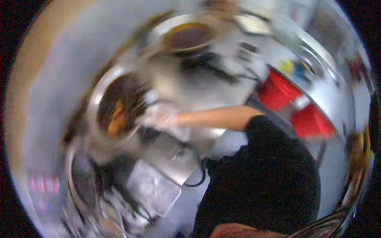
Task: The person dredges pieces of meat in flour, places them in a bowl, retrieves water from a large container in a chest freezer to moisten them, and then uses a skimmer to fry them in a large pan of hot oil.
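**Right hand found at the near rim of the middle pot**

Head view: motion blur affected most of the field. The right hand, in a thin clear glove, was at the rim nearest the person. Its grip could not be determined; pale streaks beside the fingers were too smeared to identify, and contact with the rim could not be confirmed. The left hand was out of sight, so its state could not be told; bare skin showed at the lower edge, beside the black shirt.

The middle pot held dark contents, with golden-brown food lying inside, toward the lower part of the opening.

The work surface was a metal counter, shiny and grey, running diagonally. A row of round vessels stood along it: an upper pot with red-brown contents, the middle pot, and a lower pot with a dull, dark interior. A silvery flat panel lay toward the lower part of the row, with a dark cable looping near it.

Beyond the row stretched a grey surface edged by a tan band. A red-and-white striped item was at lower left. On the right, red panels stood beneath a pale worktop bearing yellow and blue items.
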`<state>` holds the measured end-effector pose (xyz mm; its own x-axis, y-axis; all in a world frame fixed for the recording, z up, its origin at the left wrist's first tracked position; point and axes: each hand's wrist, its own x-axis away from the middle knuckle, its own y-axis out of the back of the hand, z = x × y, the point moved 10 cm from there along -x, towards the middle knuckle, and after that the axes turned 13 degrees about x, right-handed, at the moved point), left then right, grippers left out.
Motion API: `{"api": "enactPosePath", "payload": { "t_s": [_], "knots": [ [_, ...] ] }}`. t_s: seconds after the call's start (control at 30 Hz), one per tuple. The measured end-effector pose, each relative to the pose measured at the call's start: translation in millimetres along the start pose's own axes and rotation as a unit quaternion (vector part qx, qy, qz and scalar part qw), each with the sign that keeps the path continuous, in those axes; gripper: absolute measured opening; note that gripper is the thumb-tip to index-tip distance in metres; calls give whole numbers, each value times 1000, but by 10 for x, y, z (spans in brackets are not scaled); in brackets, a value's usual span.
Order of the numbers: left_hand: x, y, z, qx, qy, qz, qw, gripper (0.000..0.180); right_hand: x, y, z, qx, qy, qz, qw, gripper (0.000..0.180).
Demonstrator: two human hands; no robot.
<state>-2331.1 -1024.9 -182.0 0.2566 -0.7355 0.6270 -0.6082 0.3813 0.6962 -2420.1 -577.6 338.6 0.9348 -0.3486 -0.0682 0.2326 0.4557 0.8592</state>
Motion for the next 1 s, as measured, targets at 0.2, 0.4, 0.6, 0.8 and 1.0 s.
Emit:
{"api": "enactPosePath", "payload": {
  "t_s": [0.2,0.4,0.6,0.8,1.0],
  "knots": [
    [-732,336,-819,-58,-119,95,987,13,2128,367,-920,-124,-193,-94,969,52],
    [-986,-125,-1864,5,-171,148,974,14,5277,101,-2194,-145,-393,-103,902,60],
    [-1657,-440,-3167,503,-103,267,816,12,7853,334,-2524,-182,-562,-255,766,38],
    [-1892,309,-6621,387,-113,147,903,16,9133,686,-3254,-250,-619,-425,612,40],
    [-1792,651,-9833,425,-234,232,843,18,9642,1237,-4568,-275,-607,-469,579,42]
  ]
}}
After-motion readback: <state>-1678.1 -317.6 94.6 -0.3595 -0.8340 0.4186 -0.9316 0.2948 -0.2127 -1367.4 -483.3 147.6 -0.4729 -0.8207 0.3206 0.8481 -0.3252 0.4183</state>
